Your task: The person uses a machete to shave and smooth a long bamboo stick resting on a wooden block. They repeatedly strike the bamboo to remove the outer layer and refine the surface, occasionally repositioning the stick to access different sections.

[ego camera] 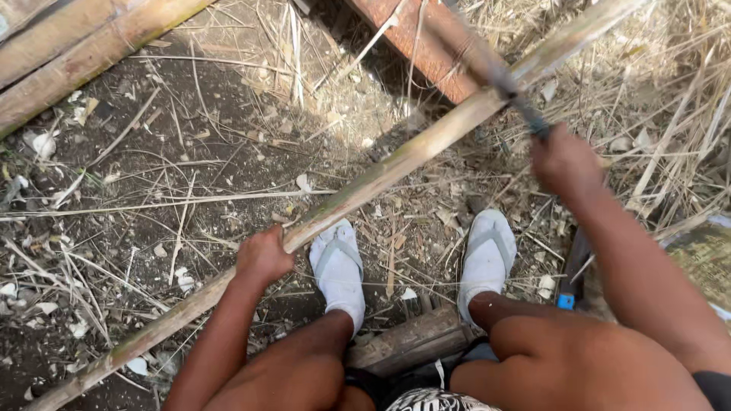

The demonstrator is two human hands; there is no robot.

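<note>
A long bamboo pole [396, 164] runs diagonally from the lower left to the upper right, raised above the ground. My left hand [263, 257] grips it near its middle, just left of my left foot. My right hand [565, 161] is shut on the dark handle of a blade [499, 74], blurred by motion. The blade lies across the pole at the upper right. My feet in grey socks and sandals [487, 255] stand below the pole.
More bamboo poles [72, 57] lie at the upper left. A reddish plank [426, 49] lies at the top centre. Dry straw and chips cover the dark soil. A wooden block [407, 342] sits between my feet, a blue-tipped tool [569, 283] beside my right foot.
</note>
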